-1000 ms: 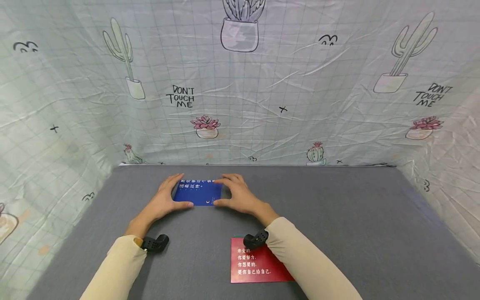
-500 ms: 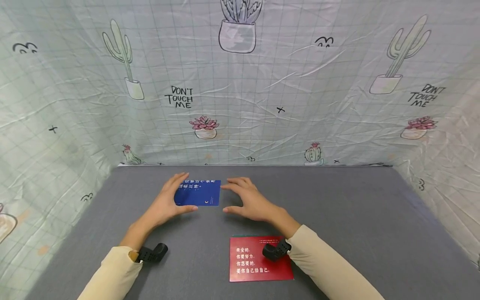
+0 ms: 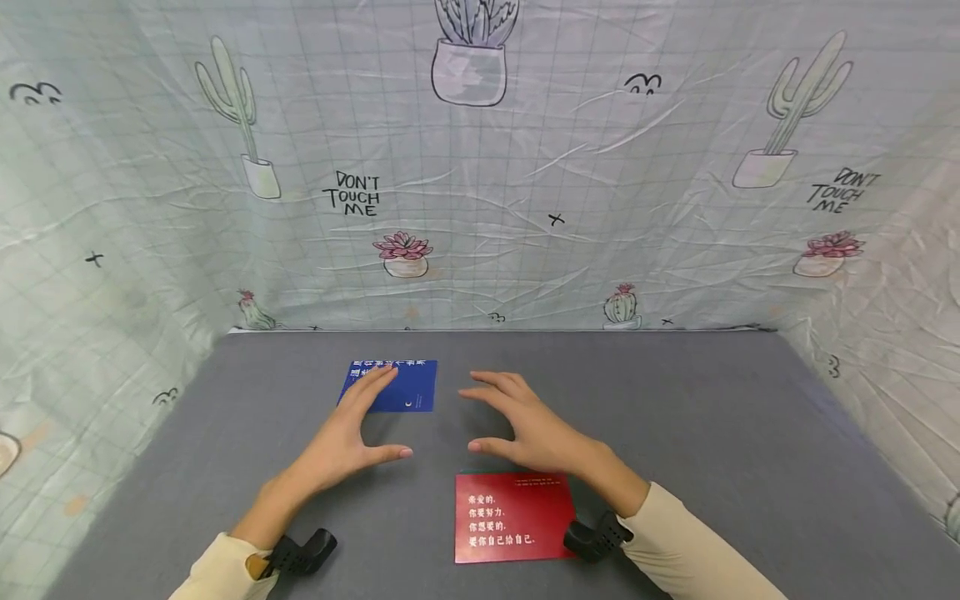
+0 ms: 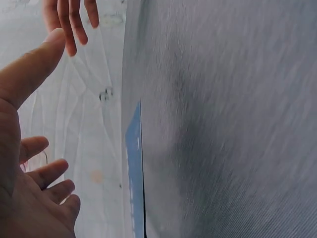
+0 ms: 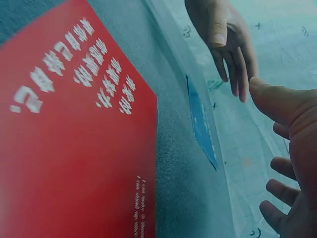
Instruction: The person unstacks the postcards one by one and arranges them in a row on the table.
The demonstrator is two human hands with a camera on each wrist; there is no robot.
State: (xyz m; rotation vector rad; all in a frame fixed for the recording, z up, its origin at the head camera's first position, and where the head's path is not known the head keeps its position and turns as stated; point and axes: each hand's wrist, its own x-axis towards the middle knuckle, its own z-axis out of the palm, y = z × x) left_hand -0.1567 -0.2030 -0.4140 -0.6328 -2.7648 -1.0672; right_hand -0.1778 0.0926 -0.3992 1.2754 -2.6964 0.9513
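A blue card (image 3: 416, 387) with white Chinese writing and a small yellow moon lies flat near the table's far edge, left of centre. My left hand (image 3: 341, 442) hovers in front of it, holding nothing, and its fingers cover part of the card in the head view. To the right, my right hand (image 3: 536, 429) is held above the table with thumb and fingers spread, also without anything in it. Closer to me lies a red card (image 3: 510, 525) with white Chinese lines, its right edge partly hidden by the right wrist camera. In the right wrist view the red card (image 5: 99, 144) looms large.
The grey table (image 3: 697, 442) runs back to a hanging cloth (image 3: 502, 250) printed with cacti, which also closes in the left and right sides. A black wrist camera (image 3: 303, 552) sits on the left wrist, another camera (image 3: 597, 536) on the right.
Both hands have left the blue card's edges and drawn back toward me, the right one also moving rightward. The blue card stays on the table. More of the red card shows.
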